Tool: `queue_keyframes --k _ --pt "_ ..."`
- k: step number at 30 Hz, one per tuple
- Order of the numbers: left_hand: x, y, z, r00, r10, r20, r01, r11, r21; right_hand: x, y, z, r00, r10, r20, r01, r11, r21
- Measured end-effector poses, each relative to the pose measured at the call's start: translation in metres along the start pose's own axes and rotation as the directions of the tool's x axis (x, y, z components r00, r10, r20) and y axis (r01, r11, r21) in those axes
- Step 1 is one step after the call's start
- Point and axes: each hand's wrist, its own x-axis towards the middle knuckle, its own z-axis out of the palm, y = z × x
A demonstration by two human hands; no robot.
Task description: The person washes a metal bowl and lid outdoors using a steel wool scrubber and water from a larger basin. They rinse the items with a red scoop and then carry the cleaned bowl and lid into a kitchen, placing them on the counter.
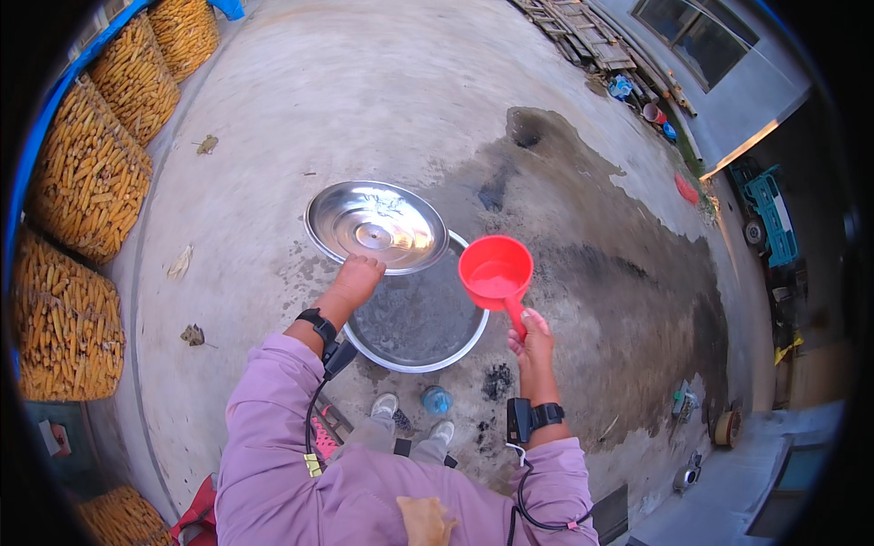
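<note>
My left hand (359, 278) grips the near edge of a shiny round metal lid (403, 215), which is held tilted with its broad face up. Behind and below it is a large round basin (422, 368) with a pale metal rim; its inside looks grey, and I cannot tell how much liquid it holds. The lid covers the basin's far left part in the view. My right hand (534, 341) holds a red plastic water dipper (496, 254) by its handle, the bowl facing up beside the basin's right rim. Whether water is in the dipper is unclear.
A clear blue plastic bottle (437, 400) stands by my shoes. Wet concrete (614, 327) spreads to the right. Netted stacks of corn cobs (89, 170) line the left side. Wooden boards and poles (594, 34) lie along the wall at the upper right.
</note>
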Motion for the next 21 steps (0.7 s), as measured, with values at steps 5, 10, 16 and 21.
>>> queue_keyframes --k 5,10,16,21 --pt "-0.002 0.039 -0.002 0.985 0.142 -0.100 -0.151 0.984 -0.096 0.002 0.054 0.010 0.959 0.281 0.021 -0.282 0.956 0.081" --pt "-0.002 0.084 0.000 0.950 0.268 -0.160 -0.292 0.945 -0.146 -0.001 0.062 0.012 0.928 0.342 0.148 -0.345 0.938 -0.006" --pt "-0.007 0.117 0.002 0.897 0.405 -0.175 -0.426 0.899 -0.101 0.001 0.060 -0.013 0.915 0.359 0.185 -0.354 0.933 -0.059" --pt "-0.015 0.138 0.005 0.854 0.480 -0.201 -0.509 0.852 -0.124 0.010 0.084 -0.028 0.905 0.391 0.170 -0.384 0.921 -0.072"
